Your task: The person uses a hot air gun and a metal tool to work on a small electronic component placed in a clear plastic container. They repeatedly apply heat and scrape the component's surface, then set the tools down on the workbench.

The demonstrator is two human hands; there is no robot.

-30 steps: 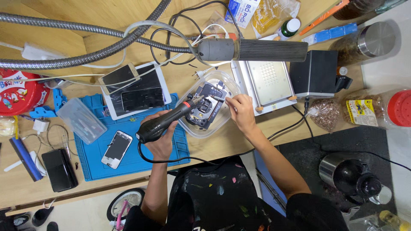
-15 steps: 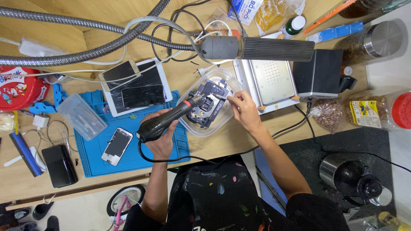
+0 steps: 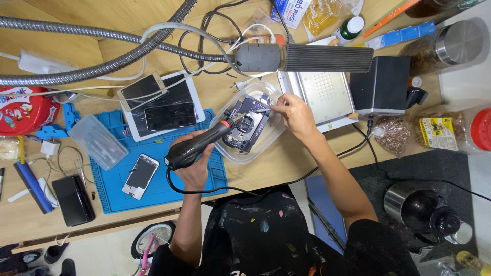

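Observation:
My left hand (image 3: 193, 167) grips a black hot-air gun (image 3: 197, 143) with a trailing black cord. Its nozzle points up and right at a dark phone board fixture (image 3: 246, 128). That fixture lies in a clear plastic tray (image 3: 240, 156) on the wooden bench. My right hand (image 3: 295, 115) is over the tray's right side. It pinches thin metal tweezers (image 3: 263, 109) whose tips touch the top of the fixture.
A blue work mat (image 3: 158, 185) lies left of the tray with a white phone (image 3: 140, 173) and a clear lidded box (image 3: 97, 141). A tablet with phones (image 3: 161, 105) sits behind. A lamp head (image 3: 307, 58) on a flexible metal hose hangs over a metal heating plate (image 3: 325, 94).
The view has shifted slightly. Both hands stay at the tray; my right hand with the tweezers has edged a little toward the top of the fixture.

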